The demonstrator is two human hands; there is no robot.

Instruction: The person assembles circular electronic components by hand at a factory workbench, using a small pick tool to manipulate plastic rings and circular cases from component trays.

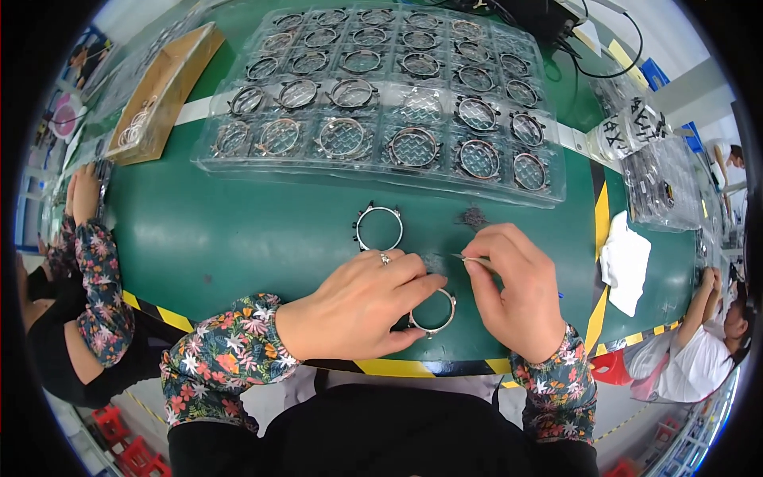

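Observation:
My left hand (366, 306) grips a round metal watch case (453, 312) between thumb and fingers, low over the green table near its front edge. In my right hand (517, 286), a thin pointed tool, perhaps tweezers (475, 259), is pinched with its tip toward the left. Just beyond my left fingers a second watch case (379, 208) lies on the table, with small lugs around its rim. A little heap of tiny dark parts (473, 216) sits beyond my right hand. Whether the tool's tip holds a part is too small to tell.
A clear plastic tray (381, 168) with rows of watch cases spans the back. At the left stands an open box (171, 95) with some rings. To the right are a white cloth (625, 262) and stacked clear trays (664, 187). Other people sit at both sides.

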